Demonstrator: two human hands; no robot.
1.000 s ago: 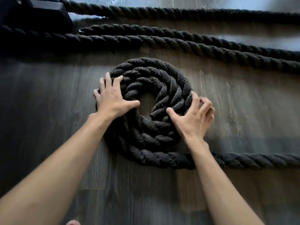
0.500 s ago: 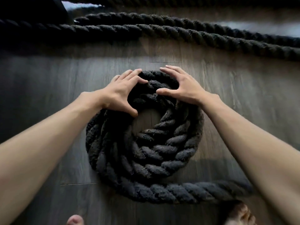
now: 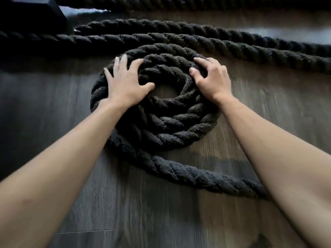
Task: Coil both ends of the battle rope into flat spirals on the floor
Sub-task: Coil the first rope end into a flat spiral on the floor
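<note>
A thick black battle rope lies wound into a flat spiral on the dark wood floor, with a small bare gap at its centre. My left hand lies on the spiral's left side, fingers spread over the windings. My right hand presses on the upper right windings with its fingers curled over the rope. The rope's free run leaves the spiral at the lower left and trails away to the right under my right forearm.
Three more straight runs of the same rope cross the floor behind the spiral. A black block-shaped object sits at the top left corner. Bare wood floor lies in front of the spiral.
The hands moved from the coil's sides to its far top, then apart to upper left and upper right. The spiral has turned, and the free run now leaves at a slant.
</note>
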